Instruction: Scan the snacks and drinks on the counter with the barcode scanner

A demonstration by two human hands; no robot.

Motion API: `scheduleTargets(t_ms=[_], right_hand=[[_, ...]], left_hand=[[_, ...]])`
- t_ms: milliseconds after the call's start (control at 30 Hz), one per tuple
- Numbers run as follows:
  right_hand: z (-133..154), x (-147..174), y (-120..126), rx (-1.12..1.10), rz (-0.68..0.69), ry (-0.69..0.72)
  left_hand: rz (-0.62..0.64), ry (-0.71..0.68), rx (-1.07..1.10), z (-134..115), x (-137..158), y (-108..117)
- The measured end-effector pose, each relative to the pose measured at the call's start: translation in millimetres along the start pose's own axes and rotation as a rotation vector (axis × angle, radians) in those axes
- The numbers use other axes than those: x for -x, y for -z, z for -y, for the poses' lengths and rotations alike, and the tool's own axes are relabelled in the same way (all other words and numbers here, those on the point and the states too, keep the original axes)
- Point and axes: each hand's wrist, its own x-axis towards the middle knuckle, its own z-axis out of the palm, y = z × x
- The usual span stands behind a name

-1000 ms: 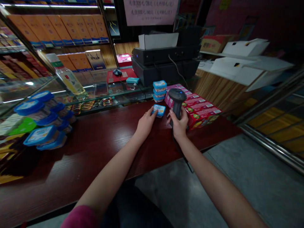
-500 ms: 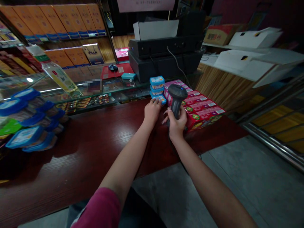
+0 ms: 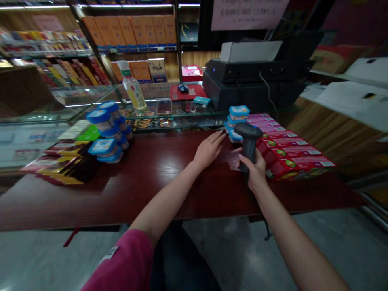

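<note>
My right hand (image 3: 255, 169) is wrapped round the handle of a dark grey barcode scanner (image 3: 249, 139), held upright over the dark red wooden counter (image 3: 163, 194). My left hand (image 3: 209, 149) is stretched out flat with nothing in it, its fingertips close to a small stack of blue-lidded plastic tubs (image 3: 238, 112). Whether the fingertips touch the tubs I cannot tell. To the right of the scanner lies a row of red and pink boxes (image 3: 294, 147). On the left, several more blue-lidded tubs (image 3: 104, 147) are stacked.
Brown and yellow packets (image 3: 68, 163) lie beside the left tubs. Behind stand a glass display case (image 3: 194, 121), a bottle of yellow liquid (image 3: 133, 91) and a black machine (image 3: 242, 89). A mouse (image 3: 182, 88) rests on a red mat. The scanner's cable hangs past the counter's front edge.
The camera view has turned left, so the scene sits further right. My left hand has come away from the right-hand tub stack, its fingers straightened. My right hand still holds the scanner.
</note>
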Motion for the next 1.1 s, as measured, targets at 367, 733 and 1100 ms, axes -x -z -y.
scheduleTargets(t_ms=[367, 733, 1100], right_hand=[[-14, 47, -119, -0.121, 0.408, -0.293], [-29, 80, -225, -0.157, 0.654, -0.386], [-34, 76, -233, -0.235, 0.735, -0.489]], left_hand=[[-0.701, 0.488, -0.287, 29, 210, 255], [-0.92, 0.608, 0.041, 55, 214, 266], [-1.051, 0.694, 1.053, 46, 200, 260]])
